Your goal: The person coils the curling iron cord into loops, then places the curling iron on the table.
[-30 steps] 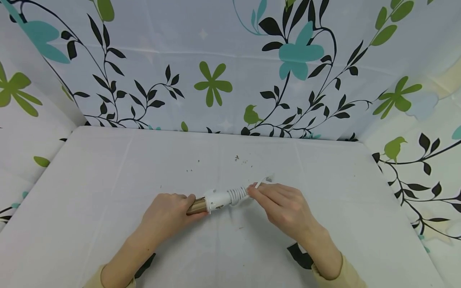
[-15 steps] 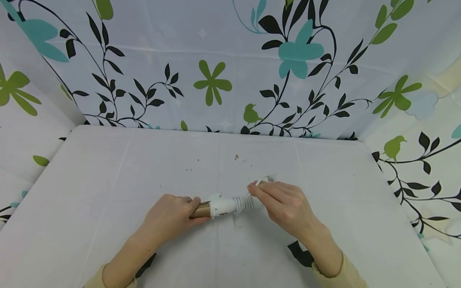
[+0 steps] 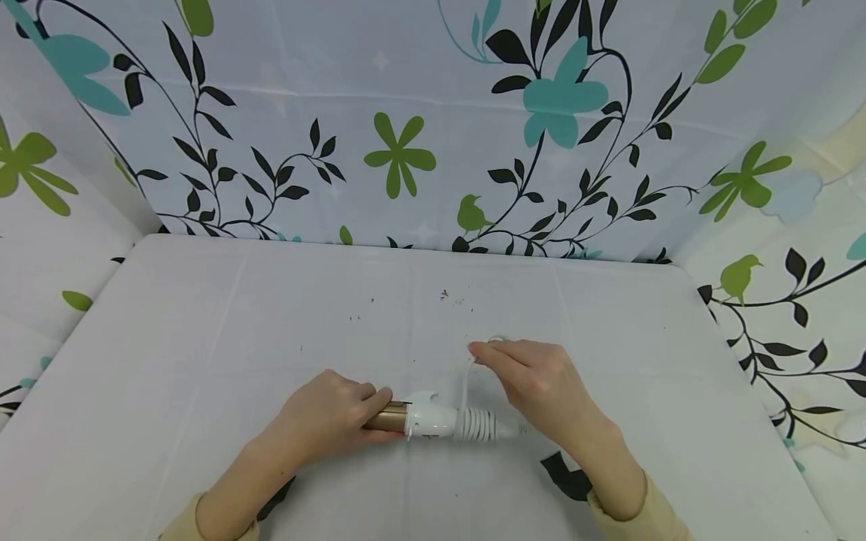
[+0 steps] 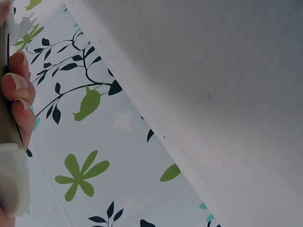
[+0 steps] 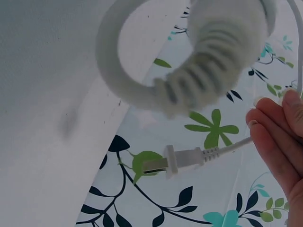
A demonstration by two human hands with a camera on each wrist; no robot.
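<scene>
A white and bronze curling iron [image 3: 429, 419] lies nearly level above the table in the head view. My left hand [image 3: 331, 413] grips its bronze barrel; in the left wrist view, fingers [image 4: 21, 90] curl round the barrel [image 4: 8, 113]. Several turns of white cord [image 3: 479, 424] wrap the handle's right end. My right hand [image 3: 541, 376] pinches the cord above these turns, and a stretch of it runs down to the handle. In the right wrist view, the two-prong plug [image 5: 184, 158] sticks out beyond my right fingers [image 5: 270, 146].
A white-covered table [image 3: 203, 338] lies under both hands. Small dark crumbs [image 3: 444, 294] are scattered near its middle. Patterned cloth [image 3: 406, 75] rises behind and at both sides. A black strap piece [image 3: 564, 477] shows by the right wrist.
The curling iron has moved right and nearer to me, and turned from tilted to nearly level. More cord stretches between its turns and my right hand, which has stayed almost in place.
</scene>
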